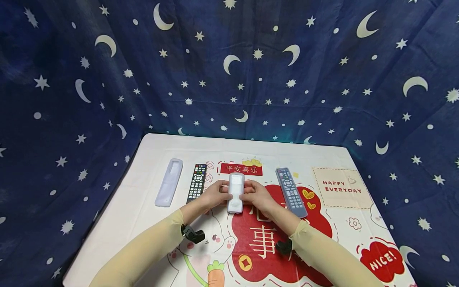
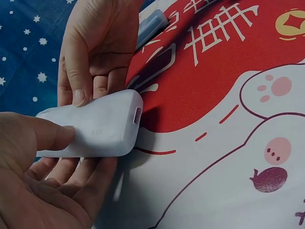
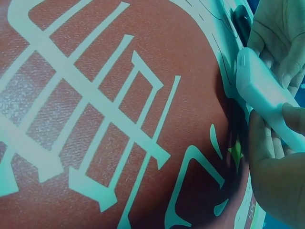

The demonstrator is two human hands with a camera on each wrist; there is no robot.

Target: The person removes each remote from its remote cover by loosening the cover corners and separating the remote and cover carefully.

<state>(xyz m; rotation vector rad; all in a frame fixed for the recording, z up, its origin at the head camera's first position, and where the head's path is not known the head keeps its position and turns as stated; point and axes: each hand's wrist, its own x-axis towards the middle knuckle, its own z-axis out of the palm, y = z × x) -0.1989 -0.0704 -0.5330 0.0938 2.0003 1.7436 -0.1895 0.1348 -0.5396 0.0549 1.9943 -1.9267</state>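
Observation:
Between both hands is a white remote control in a translucent silicone cover (image 1: 235, 193), held over the middle of the table. My left hand (image 1: 216, 194) pinches its left side, thumb on the face and fingers underneath. From the other side my right hand (image 1: 259, 196) grips it the same way. The left wrist view shows the cover's rounded end with a small slot, and both thumbs (image 2: 80, 95) pressing the top. To the left lie a black remote (image 1: 197, 181), partly behind my left hand, and a translucent remote cover (image 1: 169, 183).
A dark remote in a bluish cover (image 1: 291, 192) lies right of my right hand, close to the forearm. The printed tablecloth (image 1: 340, 227) spreads under everything. A dark blue curtain (image 1: 258, 99) with moons and stars hangs behind and beside the table.

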